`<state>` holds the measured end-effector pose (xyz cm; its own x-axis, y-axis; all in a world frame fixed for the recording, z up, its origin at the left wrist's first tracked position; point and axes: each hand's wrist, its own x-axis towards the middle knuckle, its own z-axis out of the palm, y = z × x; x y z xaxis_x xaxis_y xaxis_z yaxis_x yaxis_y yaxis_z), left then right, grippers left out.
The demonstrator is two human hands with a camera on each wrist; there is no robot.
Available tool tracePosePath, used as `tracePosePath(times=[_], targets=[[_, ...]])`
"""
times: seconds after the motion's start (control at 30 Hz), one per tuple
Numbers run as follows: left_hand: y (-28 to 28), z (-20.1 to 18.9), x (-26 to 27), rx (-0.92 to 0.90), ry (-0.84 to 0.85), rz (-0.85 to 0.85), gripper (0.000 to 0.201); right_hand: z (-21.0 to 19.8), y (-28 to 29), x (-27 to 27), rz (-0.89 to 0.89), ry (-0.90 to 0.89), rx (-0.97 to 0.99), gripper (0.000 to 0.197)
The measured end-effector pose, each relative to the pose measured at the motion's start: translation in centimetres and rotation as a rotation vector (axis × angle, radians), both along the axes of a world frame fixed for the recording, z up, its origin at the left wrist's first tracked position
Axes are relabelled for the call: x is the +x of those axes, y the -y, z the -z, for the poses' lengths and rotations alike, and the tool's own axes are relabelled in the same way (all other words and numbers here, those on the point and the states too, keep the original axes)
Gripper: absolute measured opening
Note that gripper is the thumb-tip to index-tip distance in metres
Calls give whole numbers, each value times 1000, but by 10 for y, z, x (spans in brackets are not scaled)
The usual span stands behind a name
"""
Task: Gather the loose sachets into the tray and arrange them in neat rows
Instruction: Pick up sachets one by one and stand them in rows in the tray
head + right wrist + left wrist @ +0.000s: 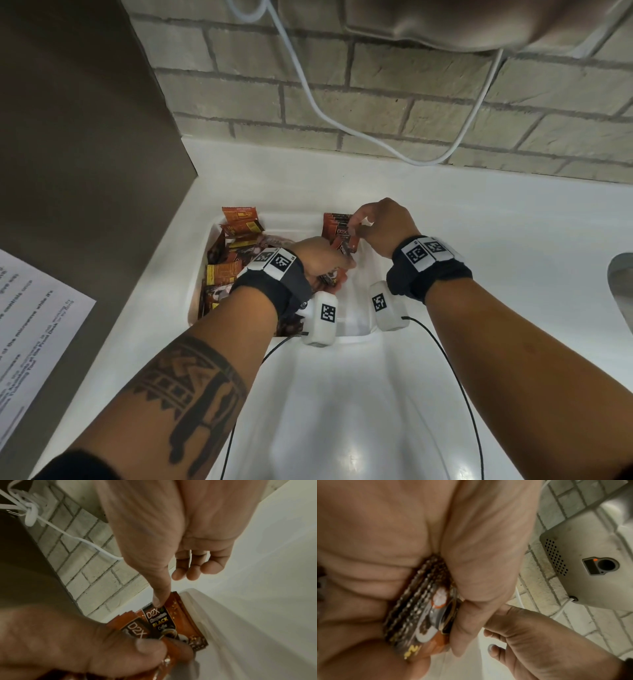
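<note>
On a white counter (479, 240) below a brick wall (376, 96), left hand (322, 255) grips sachets (423, 609); right hand (380, 222) fingers one.

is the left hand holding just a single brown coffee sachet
No: the left wrist view shows the left hand gripping a stack of several brown foil coffee sachets, their crimped edges layered side by side.

A white cable (310, 99) loops down the brick wall (376, 113) beyond the fingers, a printed sheet (30, 339) lying far to their left.
</note>
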<state>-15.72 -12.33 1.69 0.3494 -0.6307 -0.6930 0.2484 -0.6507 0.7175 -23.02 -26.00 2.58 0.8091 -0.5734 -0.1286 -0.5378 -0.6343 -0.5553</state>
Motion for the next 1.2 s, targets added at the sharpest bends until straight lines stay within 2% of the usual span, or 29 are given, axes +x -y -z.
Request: tracePosePath(times=[0.2, 0.87, 0.97, 1.03, 1.13, 1.2], targets=[[4, 3, 2, -4, 12, 6, 8, 2, 5, 1, 21, 19, -7, 10], [1, 6, 3, -10, 11, 51, 7, 3, 6, -6, 1, 84, 22, 9], [-2, 7, 5, -84, -56, -17, 11, 1, 6, -11, 21, 153, 32, 3], [-7, 8, 6, -188, -87, -41, 13, -2, 5, -16, -4, 173, 97, 7], [-14, 9, 9, -309, -86, -67, 28, -7, 3, -24, -86, 87, 222, 17], [-16, 9, 10, -348, -59, -62, 36, -7, 4, -26, -104, 73, 267, 17]])
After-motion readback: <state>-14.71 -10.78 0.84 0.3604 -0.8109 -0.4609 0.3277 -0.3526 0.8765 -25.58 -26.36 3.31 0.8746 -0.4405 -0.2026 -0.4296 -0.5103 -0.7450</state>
